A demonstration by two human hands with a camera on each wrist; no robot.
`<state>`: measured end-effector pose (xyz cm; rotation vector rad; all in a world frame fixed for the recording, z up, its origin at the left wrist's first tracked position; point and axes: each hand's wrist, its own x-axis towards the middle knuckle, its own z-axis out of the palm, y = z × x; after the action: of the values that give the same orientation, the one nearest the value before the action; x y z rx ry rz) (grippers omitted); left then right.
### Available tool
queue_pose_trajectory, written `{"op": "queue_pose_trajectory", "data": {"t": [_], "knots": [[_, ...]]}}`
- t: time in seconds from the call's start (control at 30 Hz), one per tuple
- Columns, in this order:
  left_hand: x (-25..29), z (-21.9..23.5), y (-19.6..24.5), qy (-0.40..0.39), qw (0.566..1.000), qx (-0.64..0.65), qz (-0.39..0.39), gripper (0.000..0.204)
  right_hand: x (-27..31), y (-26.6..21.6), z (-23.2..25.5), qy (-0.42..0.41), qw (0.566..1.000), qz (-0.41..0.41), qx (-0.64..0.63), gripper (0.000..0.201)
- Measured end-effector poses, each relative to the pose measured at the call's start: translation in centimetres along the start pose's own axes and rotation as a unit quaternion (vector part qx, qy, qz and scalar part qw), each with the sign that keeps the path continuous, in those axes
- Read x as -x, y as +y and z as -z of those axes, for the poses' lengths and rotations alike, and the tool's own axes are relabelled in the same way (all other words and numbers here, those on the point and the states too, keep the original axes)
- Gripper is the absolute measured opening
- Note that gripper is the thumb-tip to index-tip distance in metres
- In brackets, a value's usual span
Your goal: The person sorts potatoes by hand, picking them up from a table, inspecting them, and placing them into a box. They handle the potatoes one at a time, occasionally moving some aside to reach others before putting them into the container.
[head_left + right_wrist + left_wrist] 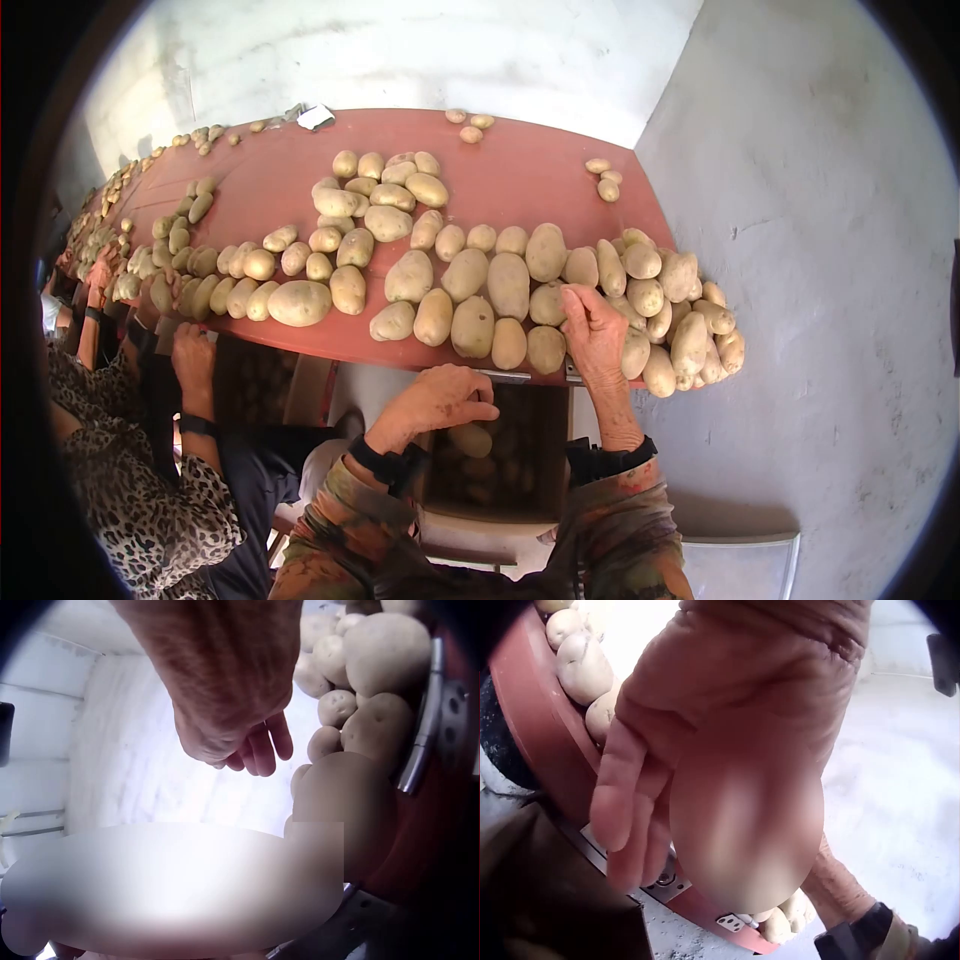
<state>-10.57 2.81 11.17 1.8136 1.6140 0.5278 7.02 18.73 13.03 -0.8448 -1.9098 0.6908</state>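
Observation:
Rows of potatoes (508, 285) lie along the front edge of a red table (270, 185). My left hand (435, 405) hovers just off that edge, fingers loosely bent with nothing in them. Right below its fingertips is a potato (470, 438), over a dark open container (540, 480) with more potatoes inside. The right hand (597, 335) is above the right part of the rows, fingertips close to the potatoes near the heap (690, 335). In the right wrist view its fingers (260, 750) hang loosely bent, and no potato shows in them. Blurred patches cover part of both wrist views.
On my left sits another person in a leopard-print top (150, 510), with a hand (193, 360) at the table edge. Metal fittings (572, 372) sit on the front edge. Small potato groups (470, 125) lie at the back. A grey wall (830, 300) stands to the right.

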Motion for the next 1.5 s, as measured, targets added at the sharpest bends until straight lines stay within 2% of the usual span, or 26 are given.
{"op": "queue_pose_trajectory", "data": {"t": [0.03,0.07,0.1,0.13,0.2,0.23,0.3,0.33,0.37,0.43,0.5,0.57,0.63,0.7,0.93,1.07,1.17,1.23,1.33,1.37,1.43,1.5], "knots": [[-0.1,0.3,0.4,0.002,1.0,-0.001,0.0,0.03,-0.1,0.0,0.1,-0.003,1.0,0.009,0.026,0.013],[0.0,0.6,1.1,0.01,0.986,0.164,0.032,0.03,-0.1,0.0,0.1,-0.003,1.0,0.01,0.026,0.013],[0.1,1.0,1.6,0.017,0.943,0.325,0.064,0.03,-0.1,-0.1,0.2,0.002,0.998,0.032,0.058,0.012],[-0.1,1.1,1.4,0.017,0.943,0.326,0.063,0.03,-0.1,-0.2,0.2,0.008,0.994,0.054,0.092,0.011],[-0.9,1.3,1.0,0.084,0.853,0.514,0.03,0.028,0.1,0.1,0.1,0.02,0.992,0.068,0.102,0.011],[-1.2,1.3,0.8,0.084,0.853,0.514,0.023,0.028,0.0,0.3,0.0,0.033,0.99,0.082,0.109,0.011],[-1.5,1.2,0.1,0.175,0.739,0.651,0.008,0.028,0.1,0.8,-0.2,0.044,0.988,0.09,0.117,0.011],[-1.6,1.0,-0.2,0.198,0.712,0.674,0.003,0.028,0.1,1.0,-0.2,0.052,0.987,0.092,0.122,0.011],[-1.6,0.9,-0.3,0.194,0.711,0.676,0.001,0.028,0.1,1.1,-0.1,0.053,0.986,0.093,0.127,0.011],[-1.5,0.9,-0.6,0.226,0.669,0.708,-0.003,0.027,0.1,1.0,0.0,0.042,0.986,0.078,0.139,0.011],[-1.6,0.9,-0.9,0.223,0.661,0.716,-0.003,0.026,0.2,1.0,-0.2,0.049,0.983,0.089,0.156,0.01],[-1.6,0.8,-1.1,0.217,0.655,0.724,-0.004,0.026,0.6,1.0,-0.3,0.01,0.98,0.09,0.177,0.009],[-1.6,0.7,-1.1,0.225,0.649,0.727,0.005,0.026,1.1,1.6,-0.6,0.009,0.973,0.108,0.203,0.009],[-1.8,0.7,-1.0,0.217,0.65,0.728,0.004,0.026,1.2,1.2,-0.8,-0.011,0.97,0.154,0.189,0.009],[-1.9,0.1,-1.1,0.198,0.686,0.7,0.009,0.024,1.9,0.1,-0.3,-0.079,0.962,0.135,0.222,0.01],[-2.0,-0.1,-0.7,0.197,0.691,0.696,0.017,0.022,1.9,0.5,-0.2,-0.073,0.963,0.128,0.223,0.01],[-2.0,-0.1,-0.5,0.19,0.696,0.692,0.007,0.022,1.8,0.6,0.0,-0.07,0.963,0.119,0.231,0.014],[-2.1,-0.2,-0.6,0.188,0.697,0.692,0.002,0.022,1.8,0.7,0.1,-0.042,0.957,0.089,0.273,0.025],[-2.1,-0.1,-0.8,0.186,0.698,0.692,0.005,0.021,1.4,1.0,0.6,-0.022,0.952,0.104,0.287,0.037],[-2.0,0.0,-0.7,0.187,0.699,0.69,0.004,0.021,1.3,1.0,0.7,-0.023,0.953,0.104,0.285,0.037],[-2.0,0.0,-0.4,0.189,0.698,0.691,0.003,0.021,0.7,0.1,1.3,-0.031,0.96,0.052,0.274,0.042],[-1.9,0.0,0.0,0.188,0.697,0.692,-0.006,0.022,-0.5,-0.4,1.7,-0.038,0.957,0.066,0.28,0.045]]}}
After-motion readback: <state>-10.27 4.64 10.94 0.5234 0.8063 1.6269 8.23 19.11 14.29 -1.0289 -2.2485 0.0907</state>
